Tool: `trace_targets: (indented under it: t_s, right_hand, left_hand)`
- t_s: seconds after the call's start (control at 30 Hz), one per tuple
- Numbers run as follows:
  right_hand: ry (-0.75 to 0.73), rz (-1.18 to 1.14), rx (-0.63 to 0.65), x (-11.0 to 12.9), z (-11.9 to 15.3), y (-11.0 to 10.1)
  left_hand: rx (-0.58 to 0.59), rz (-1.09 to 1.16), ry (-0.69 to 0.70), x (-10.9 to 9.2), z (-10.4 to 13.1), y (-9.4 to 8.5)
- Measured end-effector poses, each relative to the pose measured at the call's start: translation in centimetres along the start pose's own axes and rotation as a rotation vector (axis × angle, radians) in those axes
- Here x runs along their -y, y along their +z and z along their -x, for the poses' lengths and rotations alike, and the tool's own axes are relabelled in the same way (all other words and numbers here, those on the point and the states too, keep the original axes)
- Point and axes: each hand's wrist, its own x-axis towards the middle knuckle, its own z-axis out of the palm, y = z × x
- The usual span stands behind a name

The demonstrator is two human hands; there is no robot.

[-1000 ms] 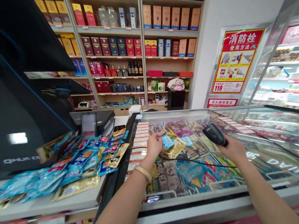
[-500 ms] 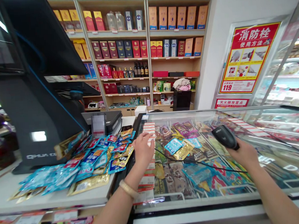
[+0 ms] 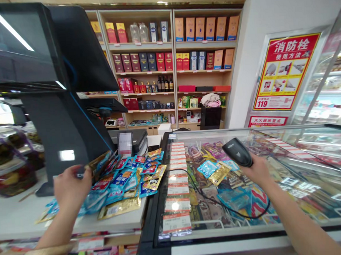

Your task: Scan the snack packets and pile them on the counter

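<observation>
My right hand (image 3: 258, 170) is wrapped round the handle of a black barcode scanner (image 3: 238, 152), held above the glass top of a chest freezer (image 3: 252, 230). The scanner's head points up and left, and its cable trails over the glass. At the left, my left hand (image 3: 73, 187) is at the edge of a heap of blue, red and gold snack packets (image 3: 119, 184) on the white counter (image 3: 126, 218). Its fingers are curled but apart, the thumb beside an upright brown-gold packet (image 3: 96, 164). Two packets, one light blue (image 3: 208, 168) and one gold (image 3: 220, 173), lie on the glass.
A dark checkout terminal (image 3: 63, 130) rises behind the heap, with a small black printer (image 3: 136, 139) beside it. Lidded tubs (image 3: 9, 164) stand far left. Price tags (image 3: 176, 204) line the freezer's left edge. Shelves of boxes (image 3: 143, 63) stand behind.
My left hand has gone from over the freezer's left edge leftward to the packet heap. My right hand has shifted left with the scanner. The view has turned slightly left.
</observation>
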Motion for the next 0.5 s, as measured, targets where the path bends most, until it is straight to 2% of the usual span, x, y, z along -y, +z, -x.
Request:
trace_targets:
  t_s: [0.07,0.27,0.4,0.5]
  right_hand:
    - [-0.027,-0.047,0.023,1.7,-0.1,0.5]
    - [-0.131,-0.137,0.080,4.8,0.2,1.5]
    - [-0.153,-0.152,0.102,5.4,0.5,2.1]
    - [-0.162,-0.152,0.125,5.4,0.8,2.4]
  left_hand:
    - [0.094,-0.036,-0.001,0.4,-0.3,0.0]
    - [0.232,-0.125,-0.046,0.1,-0.2,-0.3]
    - [0.130,-0.077,-0.156,0.3,-0.1,-0.6]
    - [0.005,0.100,-0.173,0.8,0.2,-0.7]
